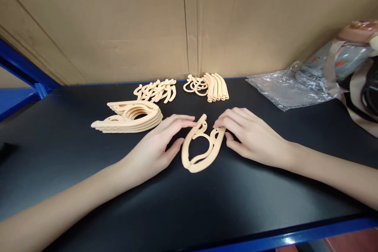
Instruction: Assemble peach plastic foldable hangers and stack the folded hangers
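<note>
Blue front edge (289, 238) stands well apart from spread hands (159, 139) touching a folded hanger (185, 151).

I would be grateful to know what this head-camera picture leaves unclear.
All in the head view:
- Left hand: some fingers are hidden behind the nearer ones.
- Right hand: curled fingers cover its contact with the curved cream piece.
- Loose pieces at back left: overlap hides their exact count.
- Bottle: cut off by the right edge.
- Dark object: blurred, cut off by the left edge.
</note>
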Available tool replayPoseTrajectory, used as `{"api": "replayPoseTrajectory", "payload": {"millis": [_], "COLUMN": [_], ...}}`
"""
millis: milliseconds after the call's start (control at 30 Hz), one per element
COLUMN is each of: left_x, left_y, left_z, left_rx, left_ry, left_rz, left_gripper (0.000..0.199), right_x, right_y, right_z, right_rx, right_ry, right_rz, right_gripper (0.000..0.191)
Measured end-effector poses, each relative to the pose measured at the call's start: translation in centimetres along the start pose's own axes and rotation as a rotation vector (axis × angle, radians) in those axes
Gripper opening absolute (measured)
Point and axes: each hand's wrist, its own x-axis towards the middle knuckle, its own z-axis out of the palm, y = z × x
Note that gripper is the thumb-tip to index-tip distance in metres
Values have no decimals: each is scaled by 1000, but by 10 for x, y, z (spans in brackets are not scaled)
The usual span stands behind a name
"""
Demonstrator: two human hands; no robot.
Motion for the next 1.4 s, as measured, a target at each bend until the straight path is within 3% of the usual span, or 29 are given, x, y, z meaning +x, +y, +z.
{"api": "replayPoseTrajectory", "payload": {"millis": [200,433,500,600,667,833,1000,1100,1200,1300,1367,1400], "left_x": [-3,-5,-6,-7,-7,-9,-8,-6,-5,-6,-6,-6], "left_y": [1,4,4,3,3,1,2,4,6,7,8,9], "left_z": [0,1,1,1,1,2,1,-1,-3,-3,-4,-5], "left_rx": [32,113,111,123,151,173,154,142,151,266,384,436], "left_ry": [-41,-59,-66,-94,-126,-172,-198,-192,-164,-51,33,65], "left_rz": [16,87,96,98,105,136,112,101,128,228,287,305], "left_gripper": [38,51,56,65,71,88,86,76,75,72,65,62], "right_x": [-1,-1,-2,-5,-7,-6,-4,-3,-3,-2,-1,0], "right_y": [2,-5,-8,-11,-13,-10,-9,-8,-5,-3,-3,-3], "right_z": [2,-2,-2,-1,-1,-5,-6,-4,-4,-6,-7,-7], "right_rx": [2,100,159,218,251,379,427,440,581,794,851,866], "right_ry": [52,28,-14,-114,-169,-204,-182,-168,-109,-24,-50,-80], "right_rz": [124,7,-43,-126,-135,-161,-162,-118,21,227,328,366], "right_gripper": [10,20,33,79,85,77,74,76,79,53,24,19]}}
